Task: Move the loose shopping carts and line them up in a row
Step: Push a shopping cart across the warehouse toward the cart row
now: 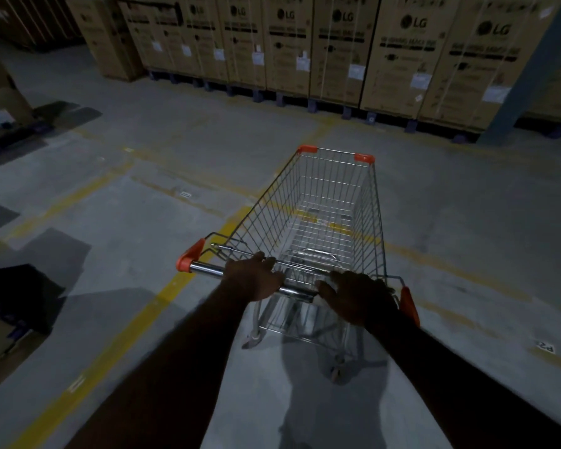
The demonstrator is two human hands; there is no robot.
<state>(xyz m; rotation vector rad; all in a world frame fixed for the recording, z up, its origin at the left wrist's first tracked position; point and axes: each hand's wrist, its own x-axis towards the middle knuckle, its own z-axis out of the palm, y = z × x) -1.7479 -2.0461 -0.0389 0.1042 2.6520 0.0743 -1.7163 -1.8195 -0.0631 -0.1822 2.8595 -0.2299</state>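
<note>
The cart [324, 202] stands straight ahead of both hands, its basket empty. Its long axis runs away from the hands, and its nose points toward the wall of boxes [340, 50] well beyond it. The bar [208, 268] lies crosswise just under the palms, so a push from either hand goes straight down the cart's length.

The left hand [253, 277] is clamped on the bar, its fingers curled over the top a little left of the middle. The right hand [358, 297] lies on the bar near its right end, thumb stretched inward along the metal. In this dim light I cannot tell whether its fingers wrap the bar or only press on it. The two hands are apart, with a short bare stretch of bar between them. More free bar shows outside the left hand than outside the right. Neither hand is clearly nearer the basket.

Steering looks like the thing to judge next: a harder push from one hand should swing the nose toward the other side.

No second cart and no row appears anywhere ahead of the hands, so the place to line up cannot be read. A yellow line [162, 299] runs along the floor [143, 131] left of the left hand, and a pillar [528, 69] rises far off to the right. The front wheels are hidden under the basket. The right end cap of the bar is partly covered by the right wrist.
</note>
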